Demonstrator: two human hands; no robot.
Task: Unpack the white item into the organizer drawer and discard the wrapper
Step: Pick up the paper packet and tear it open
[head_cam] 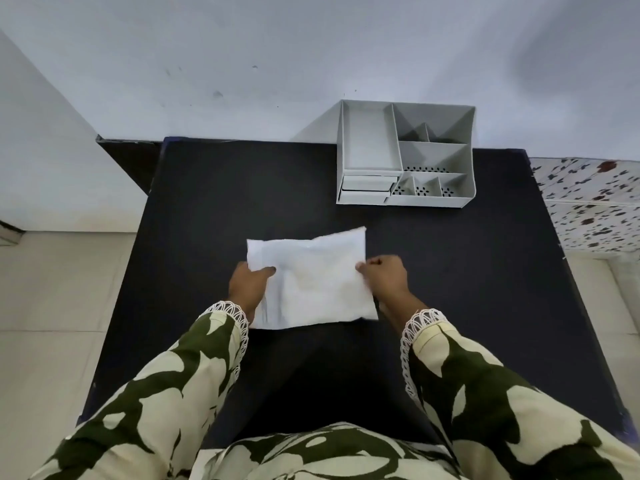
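Observation:
A flat white packet (311, 278), a white item inside a thin clear wrapper, lies in the middle of the black table (214, 202). My left hand (247, 284) grips its left edge, thumb on top. My right hand (384, 277) pinches its right edge with the fingers closed. The grey organizer (405, 154) stands at the far right of the table, with open compartments on top and two small drawers (367, 189) at its front left, both shut.
A pale wall rises right behind the table. A patterned cloth surface (588, 202) lies beyond the table's right edge. Pale floor tiles (52, 289) show on the left. Bare black tabletop surrounds the packet.

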